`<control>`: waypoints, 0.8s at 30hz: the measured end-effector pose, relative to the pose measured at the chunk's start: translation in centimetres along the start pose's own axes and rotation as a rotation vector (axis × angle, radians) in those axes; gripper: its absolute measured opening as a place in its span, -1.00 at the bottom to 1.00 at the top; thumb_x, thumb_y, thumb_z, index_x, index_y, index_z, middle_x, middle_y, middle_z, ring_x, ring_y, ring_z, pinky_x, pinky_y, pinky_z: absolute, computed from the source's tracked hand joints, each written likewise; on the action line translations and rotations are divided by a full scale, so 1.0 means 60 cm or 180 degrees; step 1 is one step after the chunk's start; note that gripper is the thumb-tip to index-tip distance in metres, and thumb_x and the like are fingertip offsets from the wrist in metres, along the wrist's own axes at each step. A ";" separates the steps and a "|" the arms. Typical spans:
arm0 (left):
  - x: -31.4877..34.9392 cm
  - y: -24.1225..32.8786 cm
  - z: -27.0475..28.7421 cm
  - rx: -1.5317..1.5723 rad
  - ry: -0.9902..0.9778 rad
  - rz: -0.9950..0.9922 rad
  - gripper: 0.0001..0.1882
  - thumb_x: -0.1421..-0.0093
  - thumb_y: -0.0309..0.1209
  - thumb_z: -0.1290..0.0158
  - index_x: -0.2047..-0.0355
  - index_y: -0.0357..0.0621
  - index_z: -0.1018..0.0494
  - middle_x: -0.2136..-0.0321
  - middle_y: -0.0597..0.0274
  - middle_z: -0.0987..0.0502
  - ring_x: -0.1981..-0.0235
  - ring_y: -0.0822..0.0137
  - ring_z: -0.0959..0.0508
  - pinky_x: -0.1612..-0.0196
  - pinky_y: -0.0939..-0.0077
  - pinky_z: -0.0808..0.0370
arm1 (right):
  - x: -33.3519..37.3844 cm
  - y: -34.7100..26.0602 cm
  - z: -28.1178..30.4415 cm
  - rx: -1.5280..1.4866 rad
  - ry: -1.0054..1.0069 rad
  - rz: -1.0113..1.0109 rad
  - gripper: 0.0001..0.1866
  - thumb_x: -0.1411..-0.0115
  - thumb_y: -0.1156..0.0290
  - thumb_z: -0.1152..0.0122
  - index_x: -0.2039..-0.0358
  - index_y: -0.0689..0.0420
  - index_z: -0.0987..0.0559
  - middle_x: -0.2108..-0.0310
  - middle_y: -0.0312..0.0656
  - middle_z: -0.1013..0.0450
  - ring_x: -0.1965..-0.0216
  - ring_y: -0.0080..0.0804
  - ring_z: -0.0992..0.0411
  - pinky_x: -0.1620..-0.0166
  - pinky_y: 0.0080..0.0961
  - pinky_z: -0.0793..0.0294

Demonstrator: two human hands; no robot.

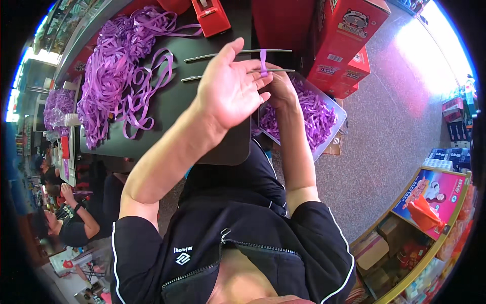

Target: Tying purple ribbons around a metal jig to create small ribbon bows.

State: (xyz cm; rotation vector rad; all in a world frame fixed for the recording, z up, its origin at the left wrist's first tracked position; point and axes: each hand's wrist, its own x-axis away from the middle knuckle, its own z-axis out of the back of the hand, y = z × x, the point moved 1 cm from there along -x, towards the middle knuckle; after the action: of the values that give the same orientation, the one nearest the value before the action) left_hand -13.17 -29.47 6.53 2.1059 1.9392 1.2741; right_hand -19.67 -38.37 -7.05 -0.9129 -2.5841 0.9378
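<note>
Two thin metal rods (278, 50), twisted at their left ends, lie side by side above the dark table. A short purple ribbon (263, 58) spans both of them near their right ends. My left hand (225, 93) is palm up, thumb raised and fingers spread, its fingertips by the ribbon at the nearer rod. Beside it, my right hand (281, 91) reaches to the same spot from the right; its fingers are mostly hidden behind my left hand. Below my right hand stands a pale plastic bin (331, 119) full of purple ribbon pieces (319, 111).
A large tangled heap of purple ribbon (109, 76) covers the left of the dark table (187, 137). A red holder (211, 17) sits at its far edge. Red boxes (334, 55) are stacked beyond the bin. Another person (76, 223) is at far left. A shelf unit (400, 238) stands at right.
</note>
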 end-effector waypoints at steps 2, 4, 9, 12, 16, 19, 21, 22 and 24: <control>0.011 -0.027 -0.001 -0.0032 -0.0038 -0.0363 -0.22 -0.23 0.08 0.21 -0.23 -0.32 0.01 -0.05 -0.12 -0.26 -0.08 0.13 -0.24 -0.23 0.11 0.07 | -0.005 0.007 0.010 -0.0062 0.0013 -0.0048 -0.76 -0.14 0.44 -0.15 0.22 0.32 -0.50 0.35 -0.17 -0.51 0.39 -0.48 -0.49 0.31 -0.58 -0.49; 0.015 -0.034 0.008 -0.0063 -0.0219 -0.0724 -0.27 -0.24 0.06 0.20 -0.30 -0.02 0.08 -0.09 -0.12 -0.21 -0.10 0.12 -0.23 -0.22 0.13 0.07 | -0.007 0.010 0.015 -0.0036 0.0079 -0.0088 -0.76 -0.15 0.43 -0.16 0.21 0.30 -0.48 0.40 -0.19 -0.49 0.42 -0.50 -0.47 0.34 -0.60 -0.47; 0.020 -0.025 0.016 0.0154 -0.0449 -0.0580 -0.16 -0.20 0.11 0.14 -0.30 -0.10 0.14 -0.09 -0.14 -0.21 -0.12 0.10 -0.21 -0.24 0.14 0.09 | -0.007 0.015 0.011 0.0267 0.0031 0.0374 -0.77 -0.15 0.41 -0.17 0.24 0.28 -0.48 0.41 -0.22 -0.48 0.44 -0.55 -0.44 0.35 -0.64 -0.45; 0.016 -0.022 0.018 0.0155 -0.0484 -0.0538 -0.08 -0.17 0.13 0.11 -0.32 -0.13 0.22 -0.13 -0.17 -0.15 -0.15 0.07 -0.18 -0.26 0.12 0.14 | -0.006 0.015 0.003 0.0288 0.0113 0.0456 -0.79 -0.15 0.41 -0.16 0.26 0.26 -0.48 0.43 -0.25 -0.46 0.45 -0.58 -0.43 0.39 -0.66 -0.43; 0.015 -0.023 0.025 0.0125 -0.0532 -0.0540 -0.02 -0.16 0.15 0.11 -0.33 -0.13 0.34 -0.21 -0.23 0.00 -0.23 0.03 -0.09 -0.30 0.10 0.23 | -0.012 0.024 -0.020 -0.0002 0.0091 0.0436 -0.85 -0.18 0.37 -0.16 0.32 0.16 -0.46 0.50 -0.35 -0.39 0.52 -0.64 -0.36 0.48 -0.67 -0.37; 0.016 -0.023 0.024 -0.0030 -0.0800 -0.0542 0.00 -0.16 0.15 0.11 -0.33 -0.14 0.37 -0.26 -0.23 0.10 -0.28 0.04 -0.02 -0.31 0.11 0.26 | -0.006 0.029 -0.029 -0.0077 0.0041 0.0552 -0.82 -0.21 0.27 -0.14 0.33 0.11 -0.44 0.45 -0.39 -0.36 0.46 -0.66 -0.34 0.46 -0.65 -0.37; 0.013 -0.024 0.021 -0.0040 -0.0843 -0.0484 0.01 -0.15 0.15 0.11 -0.32 -0.17 0.38 -0.27 -0.22 0.14 -0.29 0.04 0.00 -0.31 0.12 0.27 | -0.016 0.066 -0.025 -0.0678 0.0398 0.1099 -0.75 -0.27 0.18 -0.03 0.25 0.11 -0.42 0.32 -0.35 -0.36 0.31 -0.63 -0.35 0.33 -0.61 -0.42; 0.013 -0.022 0.025 -0.0035 -0.0857 -0.0447 0.02 -0.15 0.16 0.11 -0.32 -0.20 0.39 -0.28 -0.22 0.17 -0.30 0.04 0.02 -0.31 0.12 0.28 | -0.021 0.085 -0.043 -0.1105 0.0559 0.1520 -0.72 -0.30 0.15 0.03 0.20 0.11 -0.40 0.26 -0.32 -0.36 0.23 -0.61 -0.36 0.26 -0.58 -0.45; 0.011 -0.018 0.028 0.0049 -0.0862 -0.0404 0.03 -0.15 0.16 0.11 -0.31 -0.23 0.39 -0.29 -0.20 0.19 -0.30 0.04 0.04 -0.32 0.12 0.30 | -0.001 0.081 -0.039 -0.1216 0.0475 0.0966 -0.67 -0.34 0.13 0.13 0.10 0.13 -0.36 0.16 -0.27 -0.36 0.11 -0.54 -0.38 0.13 -0.54 -0.48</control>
State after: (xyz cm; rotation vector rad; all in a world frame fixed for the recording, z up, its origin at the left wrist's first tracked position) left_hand -13.20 -27.82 5.24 2.0016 1.9333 0.9016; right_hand -16.35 -34.33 -8.44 -1.4461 -2.5825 0.4164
